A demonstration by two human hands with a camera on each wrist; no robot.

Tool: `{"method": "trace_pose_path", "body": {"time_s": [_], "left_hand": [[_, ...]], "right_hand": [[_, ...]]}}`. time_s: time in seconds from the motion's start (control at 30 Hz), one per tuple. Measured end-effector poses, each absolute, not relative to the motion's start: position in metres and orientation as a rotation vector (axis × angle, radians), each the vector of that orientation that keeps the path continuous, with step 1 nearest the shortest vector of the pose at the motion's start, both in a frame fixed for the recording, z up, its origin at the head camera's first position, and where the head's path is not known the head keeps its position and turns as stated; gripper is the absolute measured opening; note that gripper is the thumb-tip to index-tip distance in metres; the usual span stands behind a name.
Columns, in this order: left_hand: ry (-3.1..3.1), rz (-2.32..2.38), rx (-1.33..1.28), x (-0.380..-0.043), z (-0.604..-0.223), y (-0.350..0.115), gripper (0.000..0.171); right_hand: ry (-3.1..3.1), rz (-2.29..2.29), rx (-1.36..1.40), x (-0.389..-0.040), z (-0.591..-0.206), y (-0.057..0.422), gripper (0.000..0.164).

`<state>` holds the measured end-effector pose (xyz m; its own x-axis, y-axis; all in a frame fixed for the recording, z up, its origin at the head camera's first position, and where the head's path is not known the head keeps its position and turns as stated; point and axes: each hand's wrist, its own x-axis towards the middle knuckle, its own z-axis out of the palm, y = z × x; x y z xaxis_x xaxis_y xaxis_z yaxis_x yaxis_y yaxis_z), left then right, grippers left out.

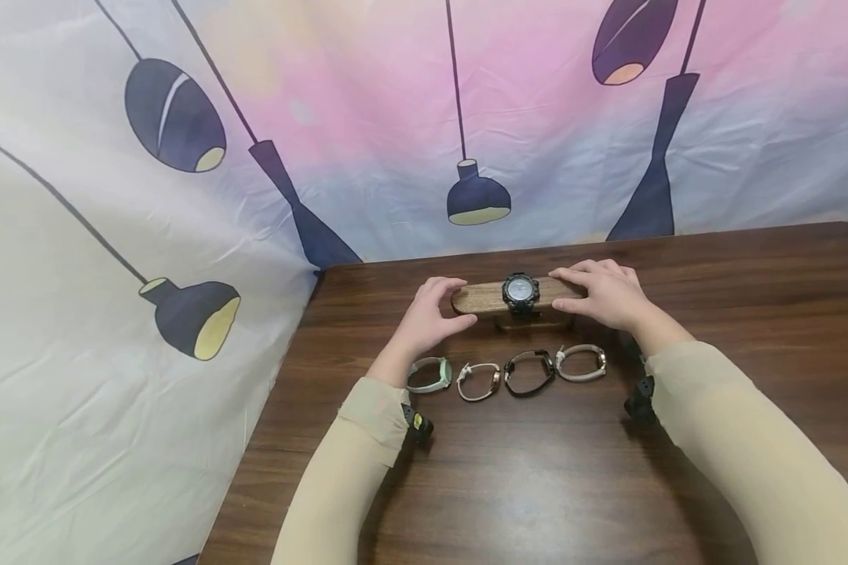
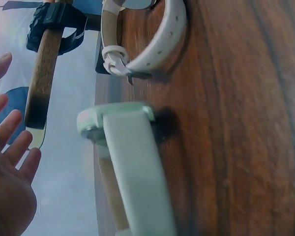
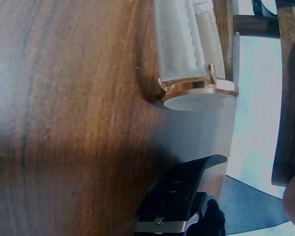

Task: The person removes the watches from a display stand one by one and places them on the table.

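Observation:
A wooden watch stand (image 1: 482, 298) with a rounded bar stands near the table's back edge. A chunky black watch (image 1: 520, 290) is strapped around the middle of its bar. My left hand (image 1: 427, 318) is at the bar's left end, thumb and fingers spread apart; the left wrist view shows a gap between palm and bar. Around the bar's right end is my right hand (image 1: 608, 294), thumb in front and fingers behind, at or close to the wood. Nearer me lie a mint-green watch (image 2: 132, 162), a white-strapped watch (image 1: 479, 382), a black-strapped watch (image 1: 530, 373) and a white-and-rose-gold watch (image 3: 199, 93).
The dark brown wooden table (image 1: 523, 479) carries everything. Behind it hangs a cloth (image 1: 381, 157) printed with lamps. A wrist camera (image 1: 417, 424) sits by my left sleeve, and another dark device (image 1: 639, 400) by my right.

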<state>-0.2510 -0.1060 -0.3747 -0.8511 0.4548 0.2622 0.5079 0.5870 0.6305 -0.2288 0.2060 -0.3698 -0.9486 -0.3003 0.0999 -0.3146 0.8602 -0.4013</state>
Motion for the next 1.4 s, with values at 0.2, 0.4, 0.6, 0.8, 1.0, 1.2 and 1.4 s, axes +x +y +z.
{"method": "trace_pose_path", "body": {"time_s": [0.2, 0.4, 0.6, 0.8, 1.0, 1.2, 1.4], "left_hand": [[-2.792, -1.017, -0.912, -0.255, -0.367, -0.088, 0.06], [-2.874, -1.006, -0.985, -0.257, -0.36, -0.069, 0.065], [-2.914, -0.949, -1.027, -0.257, -0.359, -0.056, 0.069], [-2.969, -0.824, -0.995, -0.26, -0.357, -0.044, 0.075], [-3.012, -0.689, -0.902, -0.258, -0.356, -0.037, 0.074], [-3.002, -0.607, -0.848, -0.257, -0.357, -0.034, 0.068], [-2.918, -0.51, -0.864, -0.255, -0.358, -0.034, 0.063]], "right_hand": [[-3.02, 0.659, 0.479, -0.226, -0.372, 0.207, 0.064], [-3.048, 0.652, 0.464, -0.225, -0.369, 0.208, 0.066], [-3.073, 0.646, 0.455, -0.226, -0.365, 0.207, 0.067], [-3.077, 0.654, 0.459, -0.226, -0.364, 0.206, 0.067], [-3.068, 0.651, 0.47, -0.226, -0.366, 0.204, 0.066], [-3.073, 0.646, 0.477, -0.225, -0.365, 0.203, 0.067], [-3.077, 0.648, 0.47, -0.223, -0.362, 0.203, 0.068]]}}
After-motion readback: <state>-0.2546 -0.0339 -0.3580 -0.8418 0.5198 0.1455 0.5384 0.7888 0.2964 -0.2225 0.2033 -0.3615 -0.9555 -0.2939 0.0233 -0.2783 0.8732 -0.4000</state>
